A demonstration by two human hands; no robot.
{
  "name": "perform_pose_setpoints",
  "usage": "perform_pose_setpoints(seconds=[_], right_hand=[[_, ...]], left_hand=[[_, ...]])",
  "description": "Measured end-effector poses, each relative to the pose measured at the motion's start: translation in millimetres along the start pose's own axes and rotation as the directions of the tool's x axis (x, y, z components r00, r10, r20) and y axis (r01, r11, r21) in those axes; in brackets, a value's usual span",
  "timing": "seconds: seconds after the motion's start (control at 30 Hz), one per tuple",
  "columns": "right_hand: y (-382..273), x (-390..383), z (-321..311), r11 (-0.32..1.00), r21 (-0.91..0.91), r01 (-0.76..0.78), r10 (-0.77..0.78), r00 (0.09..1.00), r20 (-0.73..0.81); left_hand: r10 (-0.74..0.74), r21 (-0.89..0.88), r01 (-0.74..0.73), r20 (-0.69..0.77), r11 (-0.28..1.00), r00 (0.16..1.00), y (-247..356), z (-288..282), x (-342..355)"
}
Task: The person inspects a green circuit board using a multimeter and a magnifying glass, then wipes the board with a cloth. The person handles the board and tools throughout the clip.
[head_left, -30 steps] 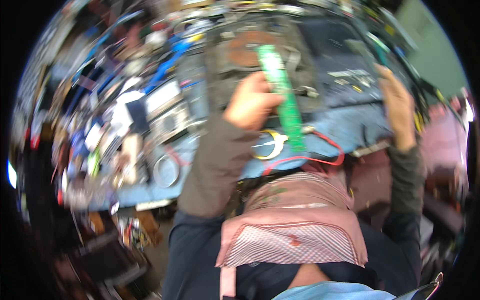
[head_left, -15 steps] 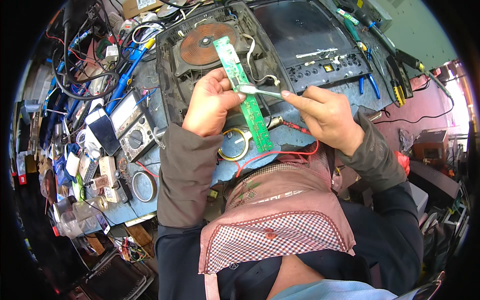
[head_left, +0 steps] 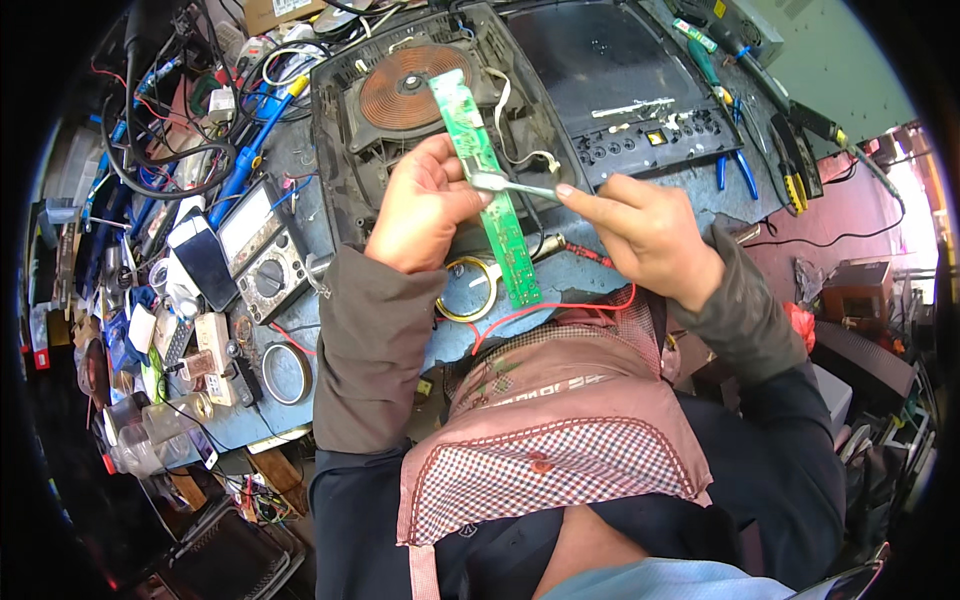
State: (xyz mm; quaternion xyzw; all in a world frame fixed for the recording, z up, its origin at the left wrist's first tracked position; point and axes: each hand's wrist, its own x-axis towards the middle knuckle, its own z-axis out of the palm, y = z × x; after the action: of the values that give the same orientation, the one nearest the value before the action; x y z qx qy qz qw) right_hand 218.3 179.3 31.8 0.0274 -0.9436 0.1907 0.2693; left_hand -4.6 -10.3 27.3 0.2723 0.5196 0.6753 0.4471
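My left hand grips a long narrow green circuit board near its middle, holding it slanted above the bench. My right hand pinches metal tweezers whose tips touch the board next to my left thumb. Behind the board lies an opened black appliance case with a round copper coil inside it.
A black control panel lid lies to the right of the case. A multimeter and a phone sit to the left among tangled cables. Pliers and screwdrivers lie at the far right. A solder roll and a red wire rest near the bench edge.
The view has steadied. My right hand came in from the far right with the tweezers to the board, and the tweezer tips now rest on it.
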Motion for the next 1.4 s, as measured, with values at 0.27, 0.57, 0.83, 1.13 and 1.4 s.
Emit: perform_pose_setpoints(seconds=[0.27, 0.57, 0.83, 1.13, 1.4], right_hand=[[-2.7, 6.4, 10.1, 0.989, 0.127, -0.076, 0.083, 0.995, -0.052], [-1.0, -14.8, -15.6, 0.951, 0.277, -0.136, 0.145, 0.989, -0.014], [141.0, -88.8, -63.0, 0.662, 0.062, -0.747, 0.630, 0.509, -0.587], [145.1, -77.6, -60.1, 0.782, 0.148, -0.606, 0.555, 0.568, -0.609], [-19.3, -13.8, -8.3, 0.949, 0.311, 0.047, 0.011, 0.983, -0.184]], left_hand=[[-0.029, -0.025, 0.029, -0.001, 0.999, 1.000, 3.9, -3.2, 0.8], [-0.052, 0.010, 0.054, -0.094, 0.999, 0.994, 12.8, 1.4, -6.7], [0.063, -0.278, -0.112, -0.179, 0.954, 0.982, 9.0, -20.5, -4.5], [0.299, -0.305, -0.403, -0.337, 0.863, 0.893, 9.2, -66.8, -9.8], [0.346, -0.279, -0.517, -0.486, 0.809, 0.803, 32.0, -70.4, -9.8]])
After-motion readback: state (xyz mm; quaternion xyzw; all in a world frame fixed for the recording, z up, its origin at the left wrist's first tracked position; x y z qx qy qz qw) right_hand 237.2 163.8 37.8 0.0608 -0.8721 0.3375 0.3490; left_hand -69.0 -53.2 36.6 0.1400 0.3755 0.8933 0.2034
